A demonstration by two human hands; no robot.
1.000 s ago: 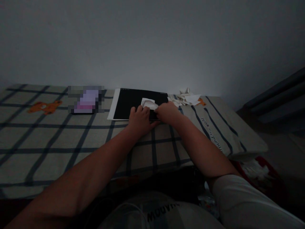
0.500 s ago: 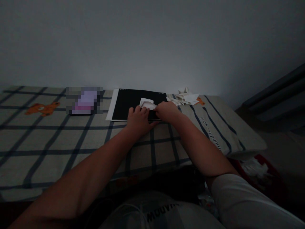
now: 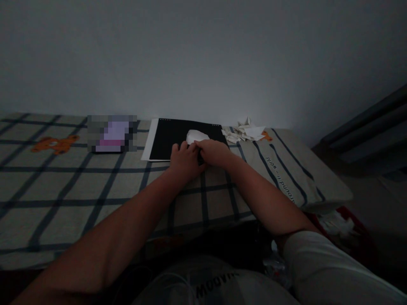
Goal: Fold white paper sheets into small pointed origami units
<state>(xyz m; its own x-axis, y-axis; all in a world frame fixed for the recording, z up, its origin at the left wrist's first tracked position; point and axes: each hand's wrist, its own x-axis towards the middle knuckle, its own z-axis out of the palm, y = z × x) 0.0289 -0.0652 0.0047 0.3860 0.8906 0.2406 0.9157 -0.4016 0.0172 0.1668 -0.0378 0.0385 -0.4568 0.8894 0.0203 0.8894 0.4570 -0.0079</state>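
A small white folded paper (image 3: 196, 136) lies on a black sheet (image 3: 171, 137) near the far edge of the checked cloth. My left hand (image 3: 185, 161) rests with curled fingers at the paper's near left edge. My right hand (image 3: 213, 151) presses in from the right, its fingers closed against the paper beside the left hand. Both hands pinch the paper at its near side. The scene is dim and the fingertips are hard to make out.
A heap of several folded white paper pieces (image 3: 245, 130) lies right of the black sheet. A blurred purple object (image 3: 112, 133) sits to the left. The checked cloth (image 3: 79, 186) carries orange bear prints (image 3: 54, 144). A wall stands right behind; the surface drops off at right.
My right hand has slid left, closer to my left hand, covering more of the paper's right side. The paper looks more compact. The left hand has barely moved.
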